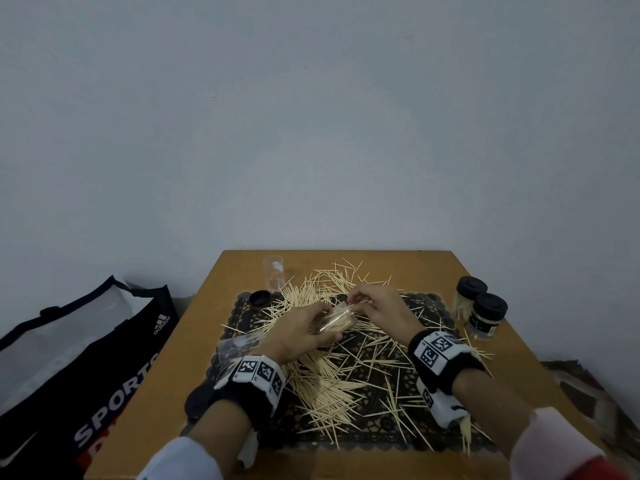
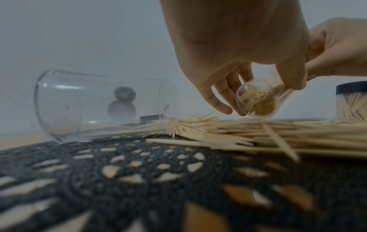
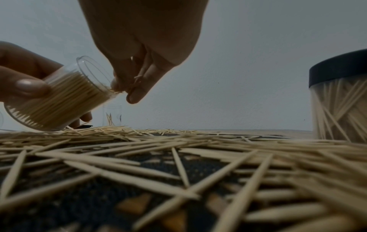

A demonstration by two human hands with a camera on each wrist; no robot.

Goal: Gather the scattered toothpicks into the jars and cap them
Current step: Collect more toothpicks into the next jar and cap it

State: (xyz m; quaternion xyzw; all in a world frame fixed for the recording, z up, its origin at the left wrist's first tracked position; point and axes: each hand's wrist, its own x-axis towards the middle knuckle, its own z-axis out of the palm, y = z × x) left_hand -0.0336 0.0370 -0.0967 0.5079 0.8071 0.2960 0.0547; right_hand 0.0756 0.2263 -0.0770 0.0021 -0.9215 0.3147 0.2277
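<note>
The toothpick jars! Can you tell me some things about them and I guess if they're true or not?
1. The left hand holds a tilted jar with toothpicks inside. True.
2. The two jars on the right have no lids. False: both wear black caps.
3. The right hand's fingers pinch toothpicks at the held jar's mouth. True.
4. All toothpicks are picked up. False: many scattered toothpicks lie on the mat.
5. An open jar stands at the table's far left. True.
</note>
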